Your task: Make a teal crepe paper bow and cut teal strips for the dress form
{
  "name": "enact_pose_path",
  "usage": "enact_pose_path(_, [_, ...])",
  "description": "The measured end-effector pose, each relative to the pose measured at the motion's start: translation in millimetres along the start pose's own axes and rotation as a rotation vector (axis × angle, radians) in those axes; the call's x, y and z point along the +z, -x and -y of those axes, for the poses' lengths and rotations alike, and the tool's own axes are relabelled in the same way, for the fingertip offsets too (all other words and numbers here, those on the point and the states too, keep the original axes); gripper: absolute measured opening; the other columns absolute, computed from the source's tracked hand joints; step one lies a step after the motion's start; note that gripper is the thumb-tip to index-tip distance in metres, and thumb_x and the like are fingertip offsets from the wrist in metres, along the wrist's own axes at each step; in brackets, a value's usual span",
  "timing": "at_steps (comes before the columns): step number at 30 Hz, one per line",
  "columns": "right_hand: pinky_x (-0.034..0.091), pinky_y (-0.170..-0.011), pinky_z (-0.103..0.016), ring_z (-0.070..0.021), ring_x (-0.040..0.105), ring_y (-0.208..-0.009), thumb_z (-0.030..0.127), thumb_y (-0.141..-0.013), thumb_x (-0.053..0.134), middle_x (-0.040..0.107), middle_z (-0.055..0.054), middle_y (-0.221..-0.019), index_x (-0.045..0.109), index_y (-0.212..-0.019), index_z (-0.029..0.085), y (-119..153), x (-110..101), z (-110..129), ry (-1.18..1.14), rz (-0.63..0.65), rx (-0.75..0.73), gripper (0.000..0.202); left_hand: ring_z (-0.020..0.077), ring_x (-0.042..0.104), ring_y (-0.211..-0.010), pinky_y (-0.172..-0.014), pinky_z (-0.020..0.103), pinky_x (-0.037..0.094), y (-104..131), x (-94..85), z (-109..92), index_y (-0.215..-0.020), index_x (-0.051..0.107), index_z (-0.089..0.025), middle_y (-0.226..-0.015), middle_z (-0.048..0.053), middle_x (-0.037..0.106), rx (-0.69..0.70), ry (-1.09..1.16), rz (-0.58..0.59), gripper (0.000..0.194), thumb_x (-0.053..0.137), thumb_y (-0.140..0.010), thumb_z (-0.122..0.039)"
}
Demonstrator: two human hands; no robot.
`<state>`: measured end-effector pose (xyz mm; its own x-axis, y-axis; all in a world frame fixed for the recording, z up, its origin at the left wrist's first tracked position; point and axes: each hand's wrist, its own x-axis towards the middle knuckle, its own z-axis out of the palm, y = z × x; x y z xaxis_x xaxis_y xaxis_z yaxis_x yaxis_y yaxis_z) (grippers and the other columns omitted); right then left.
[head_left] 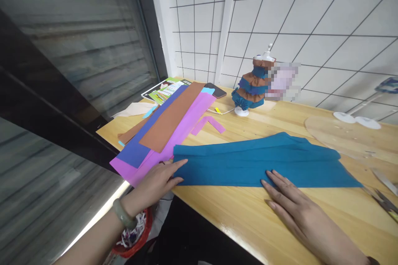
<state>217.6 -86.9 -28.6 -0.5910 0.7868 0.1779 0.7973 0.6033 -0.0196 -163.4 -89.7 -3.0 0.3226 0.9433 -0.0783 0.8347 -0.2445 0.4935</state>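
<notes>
A long sheet of teal-blue crepe paper [230,165] lies across the table, with lengthwise creases and a fuller, layered right end. My left hand [160,178] rests at its left end, index finger and thumb stretched over the paper, the other fingers partly hidden. Flat against the lower edge, near the middle, lie the fingertips of my right hand [292,203]. Neither hand grips anything that I can see. Left of the teal sheet are stacked strips of brown [175,114], dark blue [137,149] and purple crepe paper [186,126].
A small dress form [250,87] in ruffled teal and brown stands at the back, near a phone [216,90] and booklets [166,91]. A bent purple scrap [207,122] lies nearby. Scissors [385,203] sit at the right edge. Below left is a red bin [144,232] holding scraps.
</notes>
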Motion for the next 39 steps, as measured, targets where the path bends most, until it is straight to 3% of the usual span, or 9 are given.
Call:
enact_pose_path(5, [0.037,-0.099,-0.050,-0.0314,0.027,-0.130,0.038,-0.086,0.046,0.032,-0.010,-0.143,0.046,-0.130,0.023,-3.0,-1.6,3.0,0.031,0.025,-0.047,0.047,0.0242,0.046,-0.111,-0.090,0.040,0.039,-0.7,1.1,1.8,-0.133,0.034,-0.032,-0.115,0.005,0.057,-0.002,0.003,0.000,0.048,0.041,-0.086,-0.041])
enact_pose_path(12, [0.035,-0.094,-0.060,-0.0368,0.025,-0.130,0.041,-0.086,0.044,0.042,-0.009,-0.138,0.048,-0.128,0.031,-11.3,-3.9,17.8,0.075,0.070,-0.041,0.043,0.0244,0.046,-0.112,-0.090,0.040,0.040,-0.5,1.8,2.4,-0.132,0.036,-0.031,-0.117,0.005,0.057,0.012,-0.017,-0.016,0.047,0.042,-0.087,-0.040])
enact_pose_path(20, [0.042,-0.086,-0.059,-0.0403,0.028,-0.127,0.044,-0.086,0.044,0.039,-0.011,-0.139,0.046,-0.127,0.038,-14.4,-5.0,22.4,0.104,0.044,-0.019,0.042,0.0222,0.048,-0.113,-0.092,0.038,0.041,-1.1,-2.1,-1.4,-0.129,0.039,-0.031,-0.119,0.002,0.057,0.048,-0.080,-0.016,0.043,0.043,-0.087,-0.038])
enact_pose_path(28, [0.043,-0.083,-0.059,-0.0416,0.030,-0.126,0.044,-0.085,0.044,0.045,-0.012,-0.135,0.049,-0.125,0.037,-17.0,-6.6,24.8,0.100,0.052,-0.011,0.041,0.0214,0.052,-0.106,-0.087,0.038,0.044,-0.2,-4.4,-3.1,-0.125,0.044,-0.027,-0.113,0.004,0.059,0.109,-0.217,-0.046,0.039,0.041,-0.088,-0.037])
enact_pose_path(32, [0.043,-0.084,-0.059,-0.0414,0.027,-0.127,0.044,-0.085,0.044,0.044,-0.013,-0.135,0.050,-0.125,0.035,-16.6,-3.5,25.5,0.107,0.032,-0.008,0.042,0.0259,0.050,-0.107,-0.084,0.042,0.046,2.1,-0.9,-19.5,-0.121,0.048,-0.021,-0.110,0.010,0.057,0.110,-0.405,-0.201,0.038,0.043,-0.087,-0.035])
enact_pose_path(35, [0.042,-0.085,-0.058,-0.0411,0.026,-0.128,0.044,-0.085,0.045,0.044,-0.012,-0.136,0.052,-0.123,0.035,-17.4,-1.4,25.2,0.122,0.014,-0.011,0.040,0.0305,0.030,-0.127,-0.101,0.050,0.029,1.5,12.6,-45.1,-0.117,0.052,-0.019,-0.127,0.011,0.048,0.225,-0.482,-0.305,0.035,0.044,-0.086,-0.034])
enact_pose_path(39, [0.037,-0.086,-0.064,-0.0430,0.023,-0.128,0.047,-0.082,0.047,0.045,-0.012,-0.135,0.057,-0.117,0.036,-19.9,-2.8,25.5,0.155,-0.029,-0.030,0.038,0.0260,0.017,-0.134,-0.109,0.044,0.019,-4.5,43.4,-83.4,-0.123,0.046,-0.015,-0.139,0.009,0.035,0.422,-0.391,-0.209,0.055,0.038,-0.084,-0.052])
